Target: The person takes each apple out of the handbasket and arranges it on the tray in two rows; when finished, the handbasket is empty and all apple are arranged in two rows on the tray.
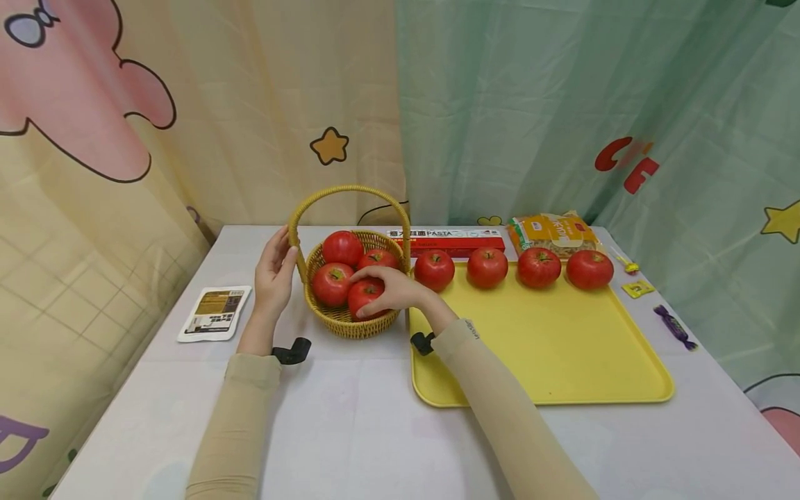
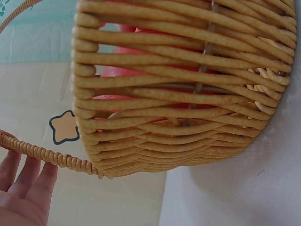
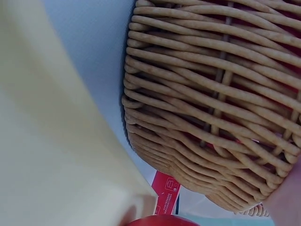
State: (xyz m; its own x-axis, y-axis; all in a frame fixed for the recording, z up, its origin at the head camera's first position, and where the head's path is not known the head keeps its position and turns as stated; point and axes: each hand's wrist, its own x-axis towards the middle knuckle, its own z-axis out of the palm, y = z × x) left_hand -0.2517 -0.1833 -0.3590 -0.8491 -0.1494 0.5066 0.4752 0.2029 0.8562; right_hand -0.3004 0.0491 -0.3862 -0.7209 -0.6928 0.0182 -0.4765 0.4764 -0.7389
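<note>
A yellow wicker basket (image 1: pixel 355 329) with a tall arched handle stands on the table and contains several red tomatoes (image 1: pixel 332 285). My right hand (image 1: pixel 394 288) reaches over its right rim and grips the front tomato (image 1: pixel 364 297) between thumb and fingers, inside the basket. On the left side, my left hand (image 1: pixel 275 267) touches the basket handle (image 2: pixel 56 157) with fairly straight fingers; their tips are partly hidden behind it. The right wrist view has the basket's woven side (image 3: pixel 211 94) up close, with the fingers out of sight.
A yellow tray (image 1: pixel 537 347) lies to the right, with a row of several tomatoes (image 1: pixel 487 268) along its back edge. Behind are a red pasta box (image 1: pixel 456 244) and an orange food bag (image 1: pixel 553 232). Wrapped candies (image 1: pixel 675 326) lie far right, a white packet (image 1: pixel 215 314) left.
</note>
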